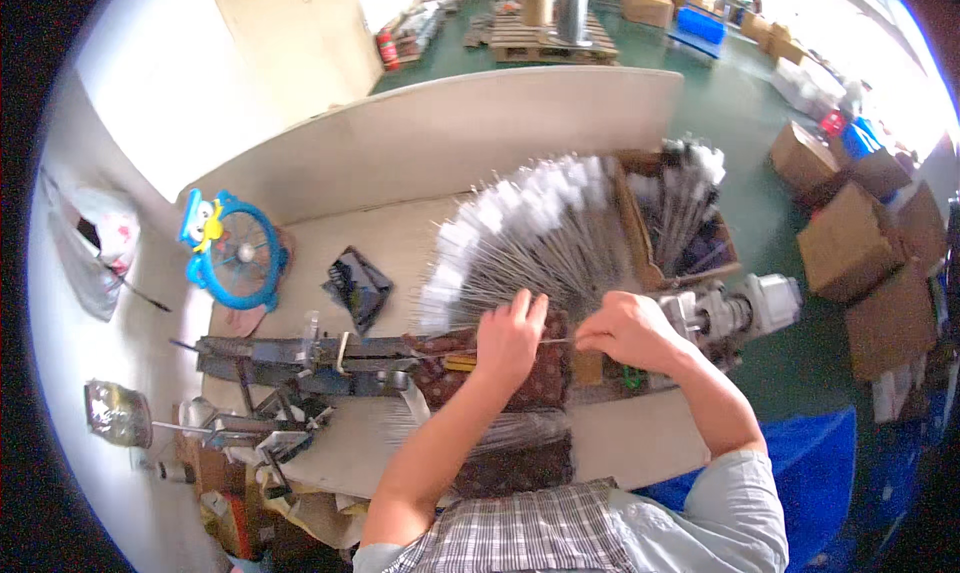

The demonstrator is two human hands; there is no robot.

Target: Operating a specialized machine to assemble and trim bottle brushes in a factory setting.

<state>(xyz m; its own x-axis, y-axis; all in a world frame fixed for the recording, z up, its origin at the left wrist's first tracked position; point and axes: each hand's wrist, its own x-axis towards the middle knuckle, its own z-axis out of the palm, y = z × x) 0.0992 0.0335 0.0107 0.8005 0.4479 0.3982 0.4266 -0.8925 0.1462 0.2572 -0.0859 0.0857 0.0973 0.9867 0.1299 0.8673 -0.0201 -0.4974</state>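
A fan of thin metal rods with white tufted tips [520, 238] spreads across the workbench [400, 243]. My left hand [510, 338] rests flat on the rods' lower ends, over a dark red patterned cloth [545, 378]. My right hand [625, 331] pinches a single thin rod [560, 342] that runs left toward a small metal machine [310, 358]. A second bunch of rods [490, 435] lies under my left forearm.
A brown box [640, 238] with more tufted rods [685, 198] stands right of the fan. A blue toy-faced desk fan [235, 253] and a black packet [355, 285] sit at the left. A grey motor [745, 308] is at the bench's right end. Cardboard boxes [860, 243] stand on the green floor.
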